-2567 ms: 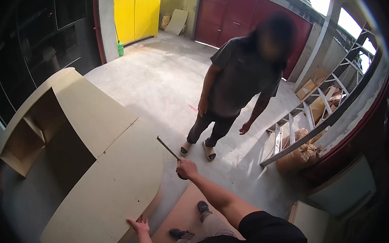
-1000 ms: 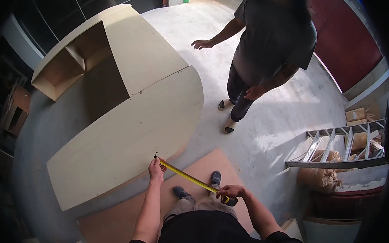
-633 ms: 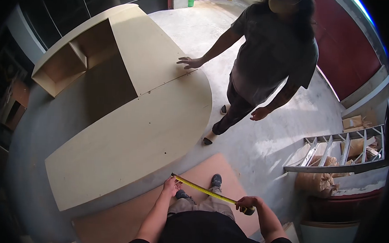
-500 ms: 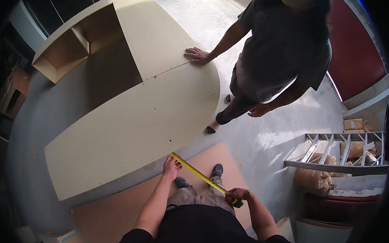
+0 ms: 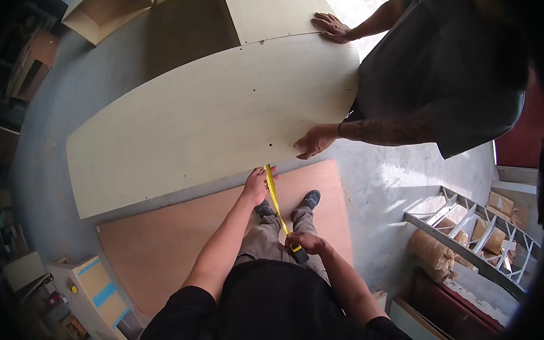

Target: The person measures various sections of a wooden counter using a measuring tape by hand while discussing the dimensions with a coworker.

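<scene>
A yellow tape measure (image 5: 275,202) runs between my two hands, its blade drawn out. My left hand (image 5: 256,186) has its fingers at the blade's free end, right by the near edge of a large pale plywood panel (image 5: 182,128). Closed round the black and yellow case, my right hand (image 5: 306,242) stays near my waist. The panel has a curved outline and several small dark holes, one close to the tape's end. A co-worker's hand (image 5: 333,29) lies flat on the wood farther off, and the co-worker's other hand (image 5: 316,141) touches it near the front edge.
Under my feet lies a brown sheet (image 5: 220,226). An open wooden compartment (image 5: 111,7) stands at the upper left. A metal ladder (image 5: 465,238) and wrapped bundles (image 5: 432,252) are at right. A cabinet with blue tape (image 5: 102,293) sits lower left.
My view has tilted and turned. My right hand has come nearer my body's middle, and the tape runs more steeply. The co-worker has leaned in and put a second hand on the panel.
</scene>
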Available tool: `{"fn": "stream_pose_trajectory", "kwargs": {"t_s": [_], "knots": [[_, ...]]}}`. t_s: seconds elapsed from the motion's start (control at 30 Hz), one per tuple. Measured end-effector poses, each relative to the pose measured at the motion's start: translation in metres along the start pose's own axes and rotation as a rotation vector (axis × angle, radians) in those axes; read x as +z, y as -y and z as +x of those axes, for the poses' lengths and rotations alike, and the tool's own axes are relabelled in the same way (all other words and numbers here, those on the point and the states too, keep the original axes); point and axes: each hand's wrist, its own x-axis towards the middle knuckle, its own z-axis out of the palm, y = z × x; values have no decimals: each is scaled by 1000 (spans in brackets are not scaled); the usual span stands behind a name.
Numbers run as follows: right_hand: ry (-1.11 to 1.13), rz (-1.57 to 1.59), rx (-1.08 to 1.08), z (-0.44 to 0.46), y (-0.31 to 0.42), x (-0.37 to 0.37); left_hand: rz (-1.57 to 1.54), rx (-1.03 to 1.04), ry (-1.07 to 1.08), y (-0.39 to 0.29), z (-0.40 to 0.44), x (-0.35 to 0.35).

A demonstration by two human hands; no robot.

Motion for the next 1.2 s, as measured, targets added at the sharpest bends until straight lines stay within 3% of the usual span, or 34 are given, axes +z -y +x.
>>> {"fn": "stream_pose_trajectory", "kwargs": {"t_s": [0.07,0.1,0.23,0.4,0.5,0.6,0.7,1.2], "knots": [[-58,-350,-323,2,11,-2,-32,2,13,3,3,3],[-57,-359,-338,-3,17,-5,-52,11,25,4,4,3],[-121,191,30,-13,-6,-4,-98,1,53,4,0,9],[-175,517,211,-15,7,4,-52,-73,68,-1,-5,13],[-128,311,104,-9,11,8,18,-123,73,1,-5,14],[-114,564,165,2,12,13,19,-135,83,-3,-5,13],[-239,695,279,11,5,15,-14,-114,112,-5,-1,9],[-275,730,229,22,-10,18,57,-108,46,-4,-5,16]]}}
